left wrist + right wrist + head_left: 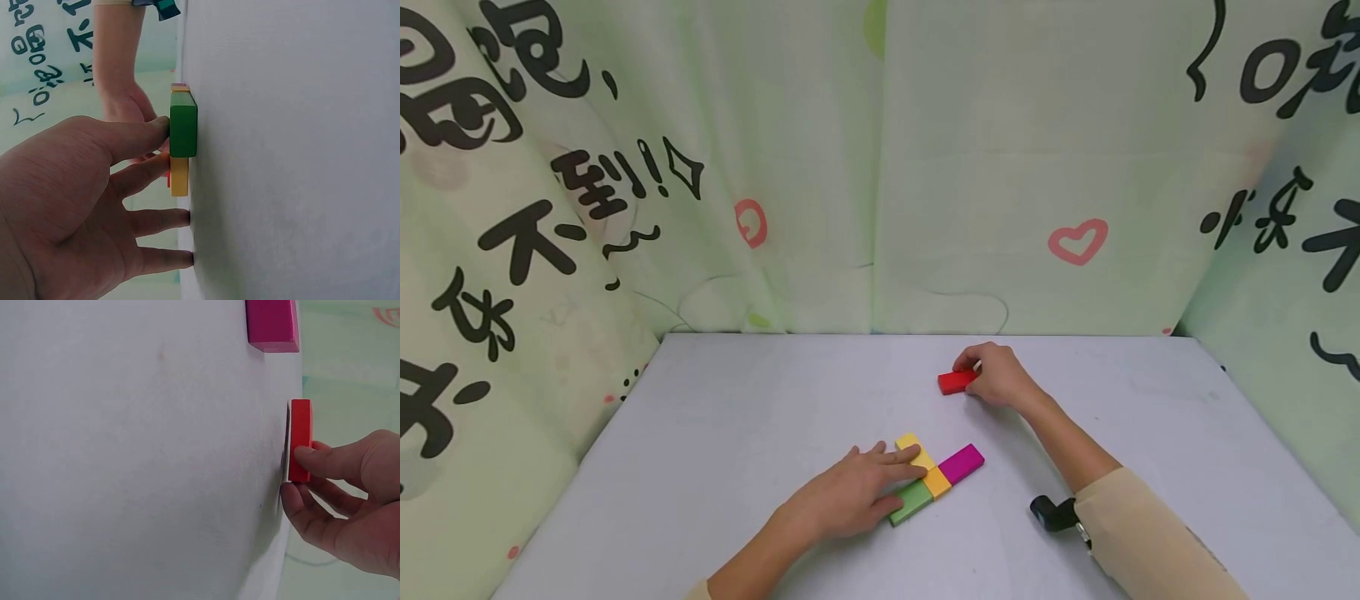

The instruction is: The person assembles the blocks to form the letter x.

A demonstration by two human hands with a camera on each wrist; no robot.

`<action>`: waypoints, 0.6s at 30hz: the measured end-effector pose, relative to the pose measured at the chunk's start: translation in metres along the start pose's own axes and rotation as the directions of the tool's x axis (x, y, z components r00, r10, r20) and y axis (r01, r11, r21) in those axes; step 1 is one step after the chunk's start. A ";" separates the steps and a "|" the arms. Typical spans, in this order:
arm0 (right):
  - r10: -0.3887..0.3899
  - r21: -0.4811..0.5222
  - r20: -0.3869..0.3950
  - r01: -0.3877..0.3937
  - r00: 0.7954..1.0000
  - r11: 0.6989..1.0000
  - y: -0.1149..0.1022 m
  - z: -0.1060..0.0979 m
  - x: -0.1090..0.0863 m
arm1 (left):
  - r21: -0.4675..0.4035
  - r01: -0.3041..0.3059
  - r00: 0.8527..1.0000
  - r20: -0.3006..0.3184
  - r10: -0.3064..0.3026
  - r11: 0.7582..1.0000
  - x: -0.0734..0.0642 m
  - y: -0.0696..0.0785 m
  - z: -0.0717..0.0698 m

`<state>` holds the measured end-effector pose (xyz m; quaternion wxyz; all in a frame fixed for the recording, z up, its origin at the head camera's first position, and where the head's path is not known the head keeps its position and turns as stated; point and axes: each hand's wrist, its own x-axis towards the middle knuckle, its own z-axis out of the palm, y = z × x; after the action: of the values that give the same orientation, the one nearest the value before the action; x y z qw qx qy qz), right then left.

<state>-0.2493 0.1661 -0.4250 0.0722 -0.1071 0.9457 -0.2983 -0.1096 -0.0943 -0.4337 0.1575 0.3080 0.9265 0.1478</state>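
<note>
My left hand [859, 493] rests its extended fingers on a joined group of blocks. Its thumb touches the green block [913, 503], and its forefingers lie by the yellow block [907, 440] and the orange block [937, 483]. A magenta block [962, 463] extends from the orange one toward the right. Farther back on the table, my right hand [998, 377] pinches a red block [953, 382] between thumb and fingers. In the right wrist view the red block [301, 434] is held close to the tabletop; whether it touches the table I cannot tell.
The white table [760, 400] ends at a pale green curtain [970, 183] behind, with more printed curtain on both sides. A black device [1054, 513] sits at the right wrist, near the cuff of the beige sleeve [1142, 533].
</note>
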 end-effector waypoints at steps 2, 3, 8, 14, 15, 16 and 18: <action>0.000 0.002 -0.002 0.000 1.000 1.000 0.001 0.000 -0.001 | -0.001 -0.001 1.000 0.001 0.001 1.000 0.000 0.000 0.000; -0.001 0.002 -0.003 0.001 1.000 1.000 0.002 -0.001 -0.001 | -0.002 -0.001 1.000 0.001 0.001 1.000 0.000 0.000 0.001; -0.009 0.009 -0.005 0.009 1.000 1.000 0.006 -0.001 -0.003 | -0.011 -0.006 1.000 0.002 0.006 1.000 -0.001 0.000 0.001; 0.017 0.070 0.013 -0.018 1.000 0.997 0.011 -0.003 -0.008 | -0.012 -0.011 1.000 0.002 0.011 1.000 -0.002 -0.001 0.001; 0.018 0.084 0.019 -0.019 1.000 0.996 0.012 -0.004 -0.009 | -0.011 -0.013 1.000 0.001 0.013 1.000 -0.002 -0.001 0.001; 0.023 0.096 0.024 -0.025 0.999 0.995 0.012 -0.005 -0.010 | -0.010 -0.015 1.000 -0.002 0.015 1.000 -0.002 -0.001 0.000; 0.030 0.123 0.033 -0.034 0.999 0.992 0.012 -0.006 -0.013 | -0.013 -0.015 1.000 -0.004 0.015 1.000 -0.002 -0.001 0.000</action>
<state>-0.2401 0.1822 -0.4260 0.0980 -0.0917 0.9259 -0.3533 -0.1083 -0.0962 -0.4338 0.1566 0.3137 0.9235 0.1557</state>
